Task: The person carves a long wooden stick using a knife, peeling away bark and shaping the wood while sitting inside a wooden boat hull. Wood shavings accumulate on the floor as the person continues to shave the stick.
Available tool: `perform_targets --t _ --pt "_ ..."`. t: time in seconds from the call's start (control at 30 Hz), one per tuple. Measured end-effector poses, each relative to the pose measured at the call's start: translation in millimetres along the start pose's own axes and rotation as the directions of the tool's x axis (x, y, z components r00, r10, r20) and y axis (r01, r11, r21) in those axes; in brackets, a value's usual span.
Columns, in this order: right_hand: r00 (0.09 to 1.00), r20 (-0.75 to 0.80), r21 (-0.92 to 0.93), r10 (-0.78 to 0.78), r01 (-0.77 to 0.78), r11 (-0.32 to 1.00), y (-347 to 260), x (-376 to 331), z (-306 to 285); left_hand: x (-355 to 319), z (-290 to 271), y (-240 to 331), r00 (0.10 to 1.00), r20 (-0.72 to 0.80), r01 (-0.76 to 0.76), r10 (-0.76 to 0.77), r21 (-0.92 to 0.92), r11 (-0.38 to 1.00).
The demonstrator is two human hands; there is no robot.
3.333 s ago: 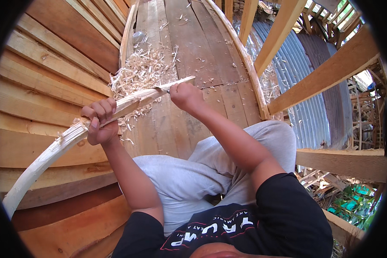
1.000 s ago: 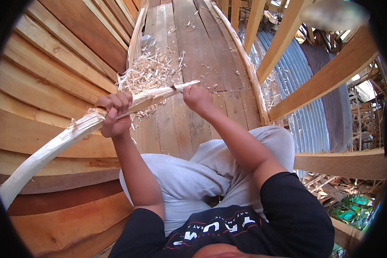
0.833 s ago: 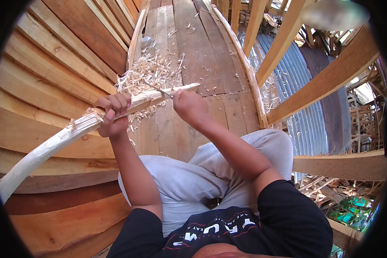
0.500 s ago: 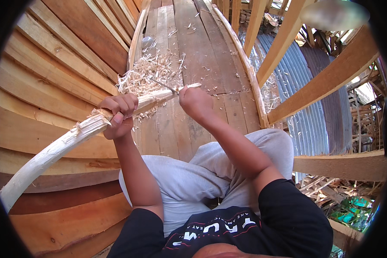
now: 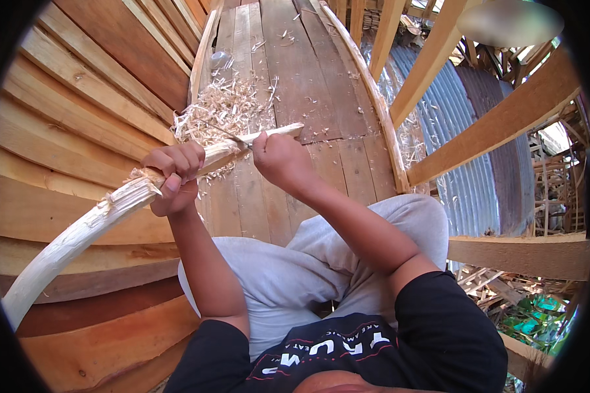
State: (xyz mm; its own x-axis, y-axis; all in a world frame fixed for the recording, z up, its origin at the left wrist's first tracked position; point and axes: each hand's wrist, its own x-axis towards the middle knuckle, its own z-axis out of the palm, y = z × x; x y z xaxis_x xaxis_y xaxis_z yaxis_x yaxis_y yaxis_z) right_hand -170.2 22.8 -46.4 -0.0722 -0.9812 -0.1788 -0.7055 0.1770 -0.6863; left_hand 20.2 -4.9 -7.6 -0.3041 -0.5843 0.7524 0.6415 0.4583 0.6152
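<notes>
A long pale wooden pole [image 5: 78, 230], stripped of bark, slants from the lower left up to the middle of the view. My left hand [image 5: 174, 175] is wrapped round it, just past a rough, splintered step in the wood. Beyond that grip the pole is thinner, with a whittled face. My right hand [image 5: 282, 162] is closed in a fist round a knife, its handle hidden in the fingers. The thin dark knife blade [image 5: 224, 132] lies across the top of the pole's thinner part, pointing up and left.
Curled wood shavings [image 5: 226, 108] are heaped on the plank floor [image 5: 308, 78] past the pole. A clear cup-like thing [image 5: 220, 60] lies beyond them. A plank wall [image 5: 78, 150] rises close on the left. Wooden railing posts [image 5: 432, 65] and corrugated metal sheets [image 5: 459, 131] are at right.
My right hand and the knife have slid left along the pole, nearer my left hand. The left hand and pole have shifted slightly left.
</notes>
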Motion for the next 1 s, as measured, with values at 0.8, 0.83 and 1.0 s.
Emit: perform_targets --t 0.8,0.83,1.0 --pt "0.993 0.033 -0.087 0.11 -0.107 0.991 8.4 24.8 -2.6 2.2 -11.7 2.7 1.0 0.017 -0.006 0.006 -0.004 1.0" --pt "0.994 0.005 -0.075 0.109 -0.109 0.991 32.0 33.7 0.7 2.5 -9.0 -1.2 1.0 0.001 -0.009 0.009 -0.021 1.0" --pt "0.98 -0.149 -0.113 0.13 -0.147 0.983 57.8 52.4 24.1 -8.4 -32.4 -4.3 0.985 -0.168 -0.035 0.022 -0.07 0.997"
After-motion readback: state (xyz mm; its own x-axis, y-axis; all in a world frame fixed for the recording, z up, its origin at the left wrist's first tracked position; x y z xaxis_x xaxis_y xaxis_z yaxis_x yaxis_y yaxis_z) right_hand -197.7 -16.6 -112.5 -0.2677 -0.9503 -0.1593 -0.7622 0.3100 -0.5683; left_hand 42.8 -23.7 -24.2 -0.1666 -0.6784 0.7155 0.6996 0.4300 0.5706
